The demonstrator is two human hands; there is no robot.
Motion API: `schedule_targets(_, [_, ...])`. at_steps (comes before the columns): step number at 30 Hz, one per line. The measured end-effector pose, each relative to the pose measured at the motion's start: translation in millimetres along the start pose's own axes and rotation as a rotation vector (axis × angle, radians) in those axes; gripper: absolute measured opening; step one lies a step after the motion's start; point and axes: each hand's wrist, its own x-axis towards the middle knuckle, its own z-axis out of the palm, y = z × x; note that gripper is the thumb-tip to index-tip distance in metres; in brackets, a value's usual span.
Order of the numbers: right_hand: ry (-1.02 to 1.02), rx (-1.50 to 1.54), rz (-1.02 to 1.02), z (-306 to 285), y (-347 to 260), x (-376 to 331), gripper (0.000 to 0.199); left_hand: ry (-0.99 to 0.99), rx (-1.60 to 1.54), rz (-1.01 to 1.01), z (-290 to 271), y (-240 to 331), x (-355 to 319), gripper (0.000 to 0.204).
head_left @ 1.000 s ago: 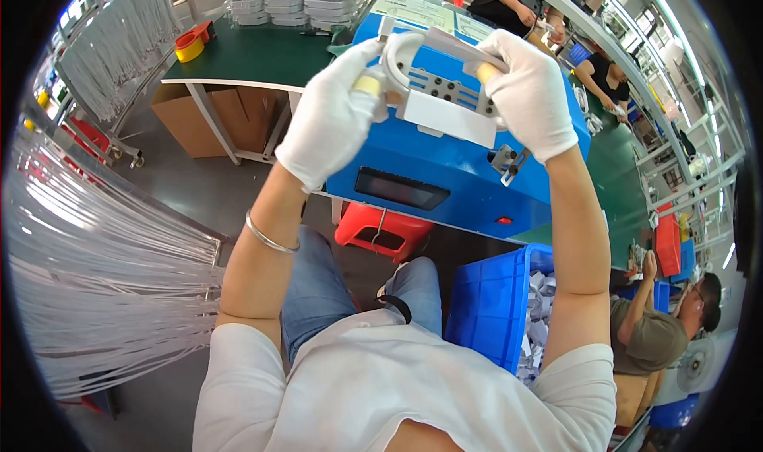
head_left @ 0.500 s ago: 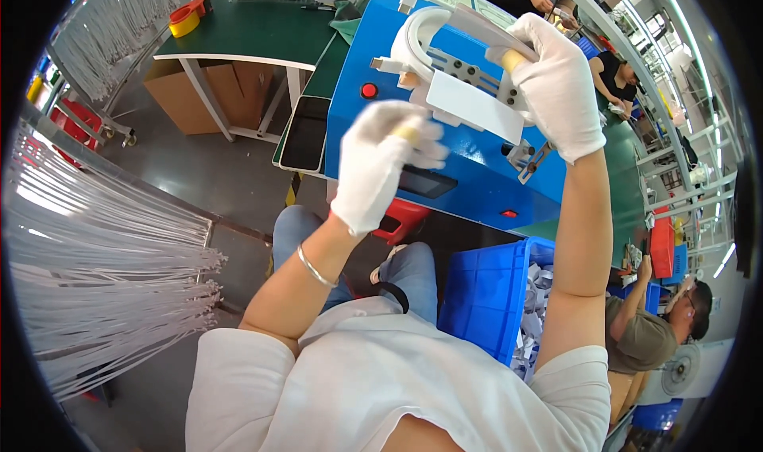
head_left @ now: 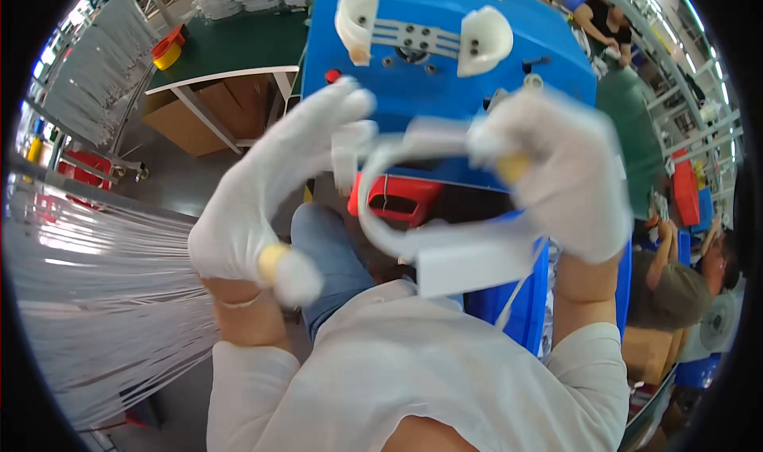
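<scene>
While both gloved hands blur in front of the blue machine point(head_left: 445, 70), the right hand point(head_left: 556, 174) grips a white looped cable bundle point(head_left: 397, 205) with its tag. The left hand point(head_left: 270, 190), fingers spread, touches the loop's left end.

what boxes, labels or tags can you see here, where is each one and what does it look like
White tag: on the white cable loop between the gloved hands, rectangular, blurred.
Cardboard boxes: under the green table, upper left, brown.
Blue crate: beside the person's right knee, open-topped plastic bin.
No screen shows.
</scene>
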Motion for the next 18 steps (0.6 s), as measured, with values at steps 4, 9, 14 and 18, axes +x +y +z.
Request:
schedule_targets(4, [-0.254, 0.200, 0.233, 66, 18, -65, 0.016, -0.226, 0.639, -0.669, 20, -10, 1, 0.041])
schedule_targets(9, [-0.331, 0.423, 0.591, 99, 29, -100, 0.019, -0.039, 0.253, -0.714, 14, -79, -17, 0.027])
schedule_targets(14, [-0.369, 0.434, 0.639, 108, 39, -126, 0.017, 0.037, 0.138, -0.937, 22, -101, -21, 0.023])
schedule_targets(18, [-0.362, 0.755, 0.787, 103, 46, -137, 0.021, 0.124, 0.013, -1.041, 27, -110, -24, 0.016])
